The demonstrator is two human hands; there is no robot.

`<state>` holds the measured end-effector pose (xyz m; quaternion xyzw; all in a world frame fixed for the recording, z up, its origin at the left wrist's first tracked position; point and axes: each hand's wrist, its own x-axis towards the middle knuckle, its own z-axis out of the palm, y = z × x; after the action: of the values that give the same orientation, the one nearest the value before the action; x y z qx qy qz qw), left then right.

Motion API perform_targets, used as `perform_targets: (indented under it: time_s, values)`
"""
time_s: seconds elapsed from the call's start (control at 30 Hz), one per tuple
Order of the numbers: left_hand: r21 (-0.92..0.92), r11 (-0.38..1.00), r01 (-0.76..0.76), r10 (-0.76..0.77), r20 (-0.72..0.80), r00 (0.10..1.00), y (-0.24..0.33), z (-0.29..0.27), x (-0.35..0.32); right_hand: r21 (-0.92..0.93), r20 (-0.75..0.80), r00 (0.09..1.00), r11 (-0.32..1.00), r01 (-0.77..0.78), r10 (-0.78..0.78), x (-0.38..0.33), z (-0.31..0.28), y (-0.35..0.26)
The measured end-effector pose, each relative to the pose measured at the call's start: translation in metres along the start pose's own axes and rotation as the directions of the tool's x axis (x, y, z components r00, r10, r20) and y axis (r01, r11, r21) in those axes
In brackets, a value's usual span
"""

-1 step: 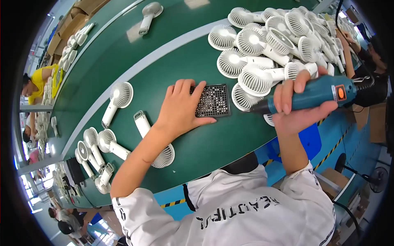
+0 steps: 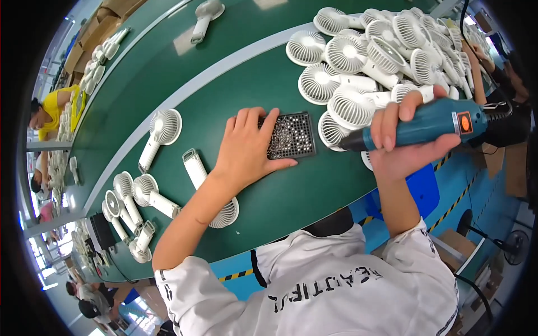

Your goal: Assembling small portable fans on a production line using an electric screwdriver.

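Observation:
My left hand [image 2: 242,143] holds the left side of a small black perforated tray [image 2: 305,150] on the green bench. Small metal pieces that look like screws lie in it; my index finger is at its far edge and my thumb by its near edge. My right hand [image 2: 399,131] is closed around a teal electric screwdriver [image 2: 440,120], its dark nose pointing left toward the tray. Just past that nose is a white handheld fan [image 2: 330,131] at the edge of a pile. Another white handheld fan [image 2: 194,168] lies partly under my left forearm.
A large heap of white handheld fans [image 2: 346,54] covers the far right of the bench. Several more fans [image 2: 144,190] lie at the left, and one fan [image 2: 205,19] lies beyond the pale rail [image 2: 224,64]. A blue bin [image 2: 423,193] stands below the bench edge. Other people work nearby.

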<state>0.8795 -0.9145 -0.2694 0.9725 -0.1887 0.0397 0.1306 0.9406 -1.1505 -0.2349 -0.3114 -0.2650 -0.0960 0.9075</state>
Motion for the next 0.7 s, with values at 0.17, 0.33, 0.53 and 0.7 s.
perform_targets:
  time_s: [0.17,0.33,0.53,0.7]
  values:
    - [0.009,0.977,0.211,-0.209,-0.104,0.972,-0.003,0.006,-0.017,0.023,0.049,0.994,0.995,-0.095,0.094,0.001,0.006,0.041]
    - [-0.038,0.955,0.295,-0.297,-0.075,0.952,-0.014,-0.055,-0.053,0.034,0.388,0.9,0.972,-0.232,0.201,0.008,0.008,0.052]
    - [-0.24,0.858,0.455,-0.496,-0.15,0.855,-0.038,-0.019,-0.116,-0.061,0.374,0.896,0.97,-0.236,0.241,0.009,0.027,0.061]
    - [-0.529,0.729,0.435,-0.567,-0.11,0.816,-0.021,-0.001,-0.119,-0.061,0.447,0.837,0.944,-0.323,0.316,-0.002,0.049,0.072]
